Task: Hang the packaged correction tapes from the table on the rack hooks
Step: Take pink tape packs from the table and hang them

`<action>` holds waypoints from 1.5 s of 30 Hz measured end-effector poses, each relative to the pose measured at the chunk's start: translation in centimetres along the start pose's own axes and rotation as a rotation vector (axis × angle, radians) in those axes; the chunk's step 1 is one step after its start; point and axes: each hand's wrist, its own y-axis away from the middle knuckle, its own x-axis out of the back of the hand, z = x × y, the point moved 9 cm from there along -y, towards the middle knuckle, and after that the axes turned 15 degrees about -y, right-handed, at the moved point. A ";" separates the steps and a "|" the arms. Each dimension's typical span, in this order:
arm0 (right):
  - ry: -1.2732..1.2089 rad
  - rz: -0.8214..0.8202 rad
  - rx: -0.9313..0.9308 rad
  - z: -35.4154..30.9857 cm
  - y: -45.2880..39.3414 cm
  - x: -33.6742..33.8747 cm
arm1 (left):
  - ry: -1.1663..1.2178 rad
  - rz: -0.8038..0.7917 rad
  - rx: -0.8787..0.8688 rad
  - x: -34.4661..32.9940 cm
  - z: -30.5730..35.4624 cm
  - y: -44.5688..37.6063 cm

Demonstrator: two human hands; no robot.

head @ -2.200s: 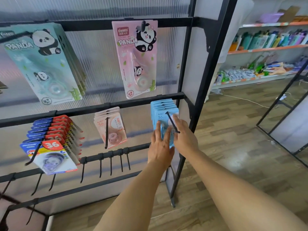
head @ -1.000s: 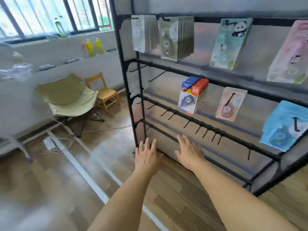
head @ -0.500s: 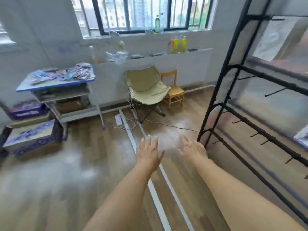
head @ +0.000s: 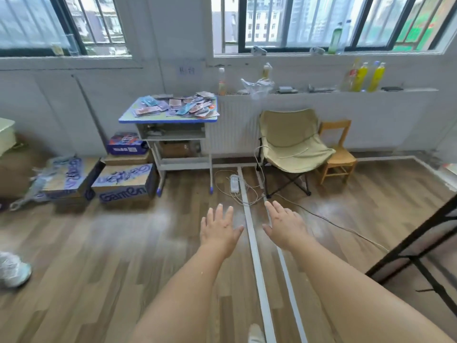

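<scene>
A single head-worn wide-angle camera looks forward and down across a wooden floor toward the window wall. The table [head: 168, 118] stands well ahead by that wall, while the left hand [head: 218, 230] and right hand [head: 285, 225] reach out close below the lens. The rack [head: 418, 240] only clips the right edge.

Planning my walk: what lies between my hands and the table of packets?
Head view: bare wood floor lies between both hands and the table; white cables lie just right.
</scene>
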 end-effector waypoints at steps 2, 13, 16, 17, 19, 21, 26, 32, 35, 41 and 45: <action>0.014 0.018 0.049 -0.9 -4.1 1.3 | -0.002 0.012 0.042 1.3 -1.1 -3.4; 0.011 0.012 0.231 -6.8 -23.1 6.2 | 0.032 -0.004 0.212 6.1 -7.4 -18.5; 0.028 -0.007 0.261 -8.9 -27.4 6.0 | 0.051 -0.032 0.241 5.9 -9.8 -21.7; 0.030 -0.013 0.271 -10.0 -29.2 5.9 | 0.053 -0.033 0.251 5.9 -10.9 -23.1; 0.039 -0.019 0.286 -11.8 -32.0 5.9 | 0.050 -0.036 0.267 6.2 -13.0 -25.6; 0.054 -0.004 0.298 -14.1 -35.5 6.0 | 0.042 -0.025 0.284 6.9 -15.6 -28.7; 0.043 0.024 0.300 -20.0 -44.0 7.0 | 0.053 0.040 0.287 10.1 -22.7 -36.5; 0.042 -0.001 0.285 -25.1 -52.7 6.5 | 0.094 0.002 0.309 10.7 -29.7 -44.5; 0.040 -0.026 0.276 -26.9 -56.6 5.9 | 0.083 -0.062 0.291 9.8 -31.7 -47.4; 0.033 -0.062 0.293 -30.5 -66.2 5.4 | 0.091 -0.088 0.308 10.2 -35.9 -55.8; 0.026 -0.063 0.310 -32.8 -73.5 6.7 | 0.118 -0.095 0.334 12.0 -38.9 -62.4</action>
